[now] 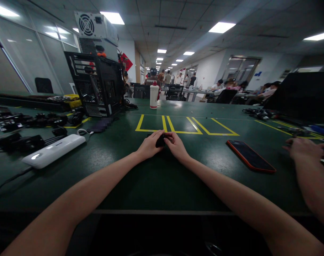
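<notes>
Both of my hands meet over the middle of the green table (pixel 167 192), just in front of the yellow tape outlines (pixel 178 132). My left hand (pixel 151 145) is wrapped round a small black object (pixel 160 140). From the right, my right hand (pixel 175 145) touches the same object with thumb and fingers pinched against it. The fingers partly cover the object, so its full shape cannot be made out.
A white power strip (pixel 55 151) and black cables lie at left, near an open black computer case (pixel 100 81). A white cup (pixel 153 96) stands behind the tape. At right are an orange-edged phone (pixel 251 155) and another person's hands (pixel 306 149).
</notes>
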Available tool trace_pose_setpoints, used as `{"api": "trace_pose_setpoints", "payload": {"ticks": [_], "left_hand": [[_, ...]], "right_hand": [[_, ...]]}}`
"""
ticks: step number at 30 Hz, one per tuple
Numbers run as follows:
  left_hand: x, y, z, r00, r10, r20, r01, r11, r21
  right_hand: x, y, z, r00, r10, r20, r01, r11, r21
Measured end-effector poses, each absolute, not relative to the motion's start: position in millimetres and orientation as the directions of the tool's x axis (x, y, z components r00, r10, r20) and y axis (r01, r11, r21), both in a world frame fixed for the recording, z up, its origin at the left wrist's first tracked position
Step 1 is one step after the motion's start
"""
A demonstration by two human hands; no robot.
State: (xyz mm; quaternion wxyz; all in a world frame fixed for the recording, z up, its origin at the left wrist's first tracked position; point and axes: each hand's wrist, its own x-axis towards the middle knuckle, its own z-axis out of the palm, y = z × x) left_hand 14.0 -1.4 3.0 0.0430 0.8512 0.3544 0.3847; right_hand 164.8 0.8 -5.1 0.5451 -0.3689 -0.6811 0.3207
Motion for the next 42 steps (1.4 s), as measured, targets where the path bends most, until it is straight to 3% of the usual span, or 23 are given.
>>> {"api": "trace_pose_setpoints", "payload": {"ticks": [11, 23, 33, 42], "left_hand": [[14.0, -2.9, 5.2, 0.460, 0.633, 0.623, 0.562, -0.750, 0.349], [14.2, -1.2, 2.8, 0.459, 0.629, 0.627, 0.580, -0.747, 0.325], [14.2, 0.8, 1.3, 0.458, 0.629, 0.628, 0.567, -0.751, 0.339], [13.6, -1.9, 4.1, 0.452, 0.639, 0.622, 0.577, -0.742, 0.342]], "right_hand": [[167.8, -5.5, -2.2, -0.156, 0.828, 0.538, 0.265, 0.560, -0.785], [165.7, -3.1, -5.3, -0.137, 0.835, 0.532, 0.204, 0.550, -0.810], [166.2, -12.4, 3.4, -0.217, 0.762, 0.611, 0.473, 0.629, -0.617], [167.1, -17.3, 3.6, -0.237, 0.726, 0.645, 0.508, 0.659, -0.555]]}}
